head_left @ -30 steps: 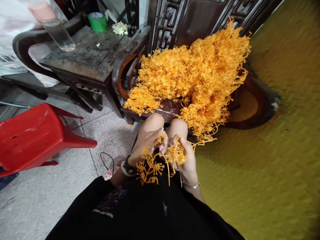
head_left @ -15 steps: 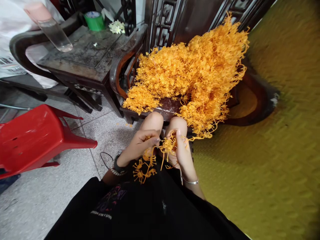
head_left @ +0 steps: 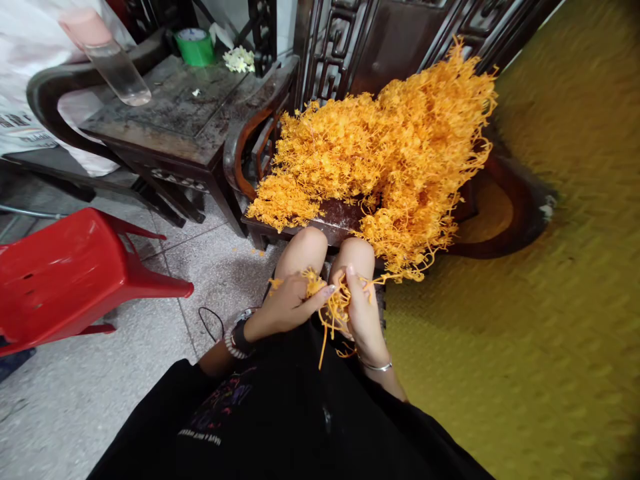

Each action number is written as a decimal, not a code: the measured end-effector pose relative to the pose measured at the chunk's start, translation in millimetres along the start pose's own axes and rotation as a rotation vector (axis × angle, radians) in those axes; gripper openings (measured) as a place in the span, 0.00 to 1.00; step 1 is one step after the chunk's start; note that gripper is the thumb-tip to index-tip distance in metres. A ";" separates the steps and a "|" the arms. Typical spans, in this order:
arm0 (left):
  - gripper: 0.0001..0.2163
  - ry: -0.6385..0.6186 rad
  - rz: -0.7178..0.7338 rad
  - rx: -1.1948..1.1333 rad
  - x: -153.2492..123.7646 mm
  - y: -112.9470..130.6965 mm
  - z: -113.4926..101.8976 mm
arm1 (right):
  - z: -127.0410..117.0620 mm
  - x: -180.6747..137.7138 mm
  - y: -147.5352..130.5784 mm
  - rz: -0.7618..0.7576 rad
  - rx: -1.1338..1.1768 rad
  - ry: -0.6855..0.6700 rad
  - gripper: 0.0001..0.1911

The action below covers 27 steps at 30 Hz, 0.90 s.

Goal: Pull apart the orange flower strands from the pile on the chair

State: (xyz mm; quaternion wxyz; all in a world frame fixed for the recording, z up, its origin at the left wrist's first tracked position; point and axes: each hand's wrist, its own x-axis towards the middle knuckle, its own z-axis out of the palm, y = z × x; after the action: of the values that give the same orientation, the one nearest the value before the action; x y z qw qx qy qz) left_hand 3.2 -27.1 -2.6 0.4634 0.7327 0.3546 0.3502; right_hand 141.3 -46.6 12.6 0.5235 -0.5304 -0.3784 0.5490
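Above my lap, my left hand (head_left: 287, 305) is closed on a tangle of orange stringy sprigs; some stick out past its fingers toward the left knee. Its thumb and fingertips reach right, toward my other hand. My right hand (head_left: 364, 317) pinches an orange stringy sprig (head_left: 336, 308), thumb uppermost, and thin strands dangle below it. One strand runs from the right hand toward the big heap of orange stringy sprigs (head_left: 390, 143) on the dark wooden chair in front of my knees. My fingers partly hide what they grip.
A dark wooden side table (head_left: 175, 127) at the back left bears a clear bottle with a pink cap (head_left: 117, 70), green tape (head_left: 195, 48) and pale flowers (head_left: 239, 60). A red plastic stool (head_left: 75, 273) stands at left. A yellow textured surface (head_left: 500, 347) fills the right.
My left hand has turned and moved slightly down, its fingertips now nearer the right hand. The looped orange piece that hung below it is out of sight. My right hand keeps its pinch.
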 end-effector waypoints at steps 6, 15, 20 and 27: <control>0.29 0.031 -0.088 -0.638 -2.7 -13.2 20.8 | 6.6 0.6 4.5 0.233 0.448 -0.172 0.32; 0.30 0.055 -0.284 -1.006 9.2 -10.8 27.5 | 5.0 5.5 19.1 0.279 0.785 -0.182 0.31; 0.29 0.043 -0.379 -1.110 13.0 -2.5 25.8 | 5.8 8.8 19.6 0.211 0.753 -0.123 0.33; 0.29 0.079 -0.431 -1.102 22.1 -3.9 29.2 | 8.8 14.0 9.9 0.119 0.474 -0.077 0.38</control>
State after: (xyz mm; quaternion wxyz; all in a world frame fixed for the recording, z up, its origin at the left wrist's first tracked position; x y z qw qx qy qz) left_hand 38.1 -19.7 -11.6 0.8228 0.2819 0.2781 0.4076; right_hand 132.5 -33.4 1.8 0.5851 -0.3929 -0.2266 0.6722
